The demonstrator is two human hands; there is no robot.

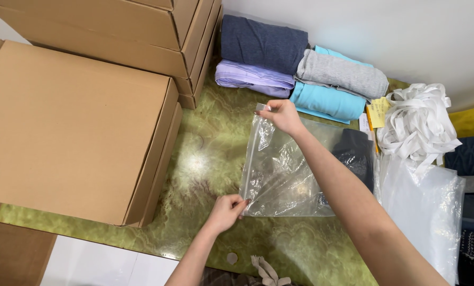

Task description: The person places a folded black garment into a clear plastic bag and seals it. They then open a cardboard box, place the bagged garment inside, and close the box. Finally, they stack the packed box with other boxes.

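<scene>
A clear plastic zip-top bag [287, 175] lies flat near the middle of the glossy green marbled tabletop [205, 159], with a dark folded garment [358, 156] inside it at the end away from the zip edge. The left hand [225, 212] pinches the near corner of the bag's zip edge between thumb and fingertips, and the right hand [282, 115] reaches across to pinch the far corner of the same edge, fingers closed on the strip (the bag's mouth runs between the two hands). Along the left edge of the tabletop sits a large flat brown cardboard box [73, 132], with a stack of similar cardboard boxes [141, 32] behind it at the far left corner. At the far edge lie folded garments in navy, lilac, grey and turquoise [300, 69]. Toward the right edge rests a bundle of white fabric tape [417, 122] above a heap of clear plastic bags [425, 206].
</scene>
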